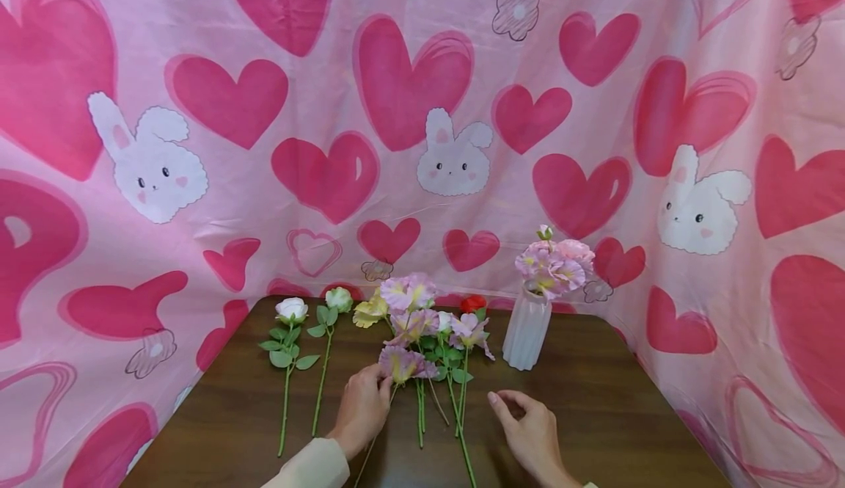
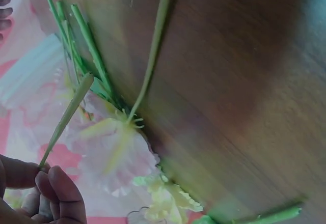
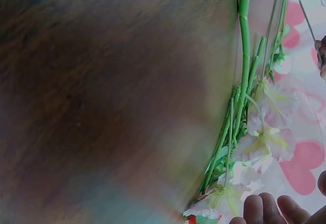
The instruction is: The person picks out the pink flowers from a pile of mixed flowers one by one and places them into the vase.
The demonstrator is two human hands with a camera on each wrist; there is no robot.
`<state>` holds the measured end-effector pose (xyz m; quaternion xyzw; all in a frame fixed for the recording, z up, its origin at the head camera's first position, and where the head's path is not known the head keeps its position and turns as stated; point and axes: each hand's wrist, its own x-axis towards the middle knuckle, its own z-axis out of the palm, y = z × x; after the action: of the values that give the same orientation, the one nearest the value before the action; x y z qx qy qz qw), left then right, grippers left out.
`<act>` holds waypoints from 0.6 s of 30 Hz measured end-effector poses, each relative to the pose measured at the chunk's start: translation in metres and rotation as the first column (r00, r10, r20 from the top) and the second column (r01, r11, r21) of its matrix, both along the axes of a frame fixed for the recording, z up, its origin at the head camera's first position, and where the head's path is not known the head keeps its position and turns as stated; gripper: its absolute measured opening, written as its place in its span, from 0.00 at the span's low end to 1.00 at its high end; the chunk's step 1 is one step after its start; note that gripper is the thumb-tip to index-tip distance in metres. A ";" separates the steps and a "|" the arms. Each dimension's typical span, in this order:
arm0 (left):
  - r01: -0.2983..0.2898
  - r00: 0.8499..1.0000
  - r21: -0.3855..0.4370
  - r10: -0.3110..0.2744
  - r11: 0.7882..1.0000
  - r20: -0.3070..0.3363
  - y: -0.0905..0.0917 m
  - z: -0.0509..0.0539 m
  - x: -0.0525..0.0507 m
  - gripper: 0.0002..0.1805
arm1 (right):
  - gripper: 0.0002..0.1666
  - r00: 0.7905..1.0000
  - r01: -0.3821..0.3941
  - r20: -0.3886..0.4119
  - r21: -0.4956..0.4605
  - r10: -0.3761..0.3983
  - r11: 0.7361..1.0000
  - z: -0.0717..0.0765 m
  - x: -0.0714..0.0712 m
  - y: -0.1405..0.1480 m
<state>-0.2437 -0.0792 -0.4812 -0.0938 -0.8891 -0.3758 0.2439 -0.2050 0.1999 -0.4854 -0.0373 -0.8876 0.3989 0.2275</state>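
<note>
In the head view, the left hand is beside a purple-yellow flower at the front of a bunch. The left wrist view shows that hand pinching a thin stem between thumb and fingers; which blossom it belongs to is unclear. Another stem runs to a pale petalled flower. Right of the bunch, the right hand hovers with relaxed, slightly bent fingers, holding nothing. Its fingertips appear near the blossoms in the right wrist view.
A white ribbed vase holding pink and purple flowers stands at the table's back right. A white rose and a pale green rose lie at left. Behind the brown table hangs a pink heart-patterned cloth.
</note>
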 end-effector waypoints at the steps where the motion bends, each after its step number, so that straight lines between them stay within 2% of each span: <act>1: 0.006 1.000 -0.002 -0.006 1.000 -0.011 0.001 0.000 0.001 0.11 | 0.12 1.000 0.001 -0.001 -0.001 -0.001 1.000 -0.001 0.000 0.000; 10: 0.066 0.996 0.017 -0.065 0.998 -0.068 0.012 0.002 0.008 0.09 | 0.13 1.000 -0.001 -0.009 -0.002 0.001 1.000 -0.003 0.001 0.001; 18: 0.126 0.985 0.021 -0.122 0.992 -0.119 0.021 0.002 0.014 0.07 | 0.14 1.000 0.001 0.004 0.006 -0.001 1.000 -0.003 0.003 0.002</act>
<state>-0.2298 -0.0581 -0.4790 -0.1675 -0.8603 -0.3965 0.2731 -0.2024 0.2020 -0.4879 -0.0381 -0.8893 0.3959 0.2259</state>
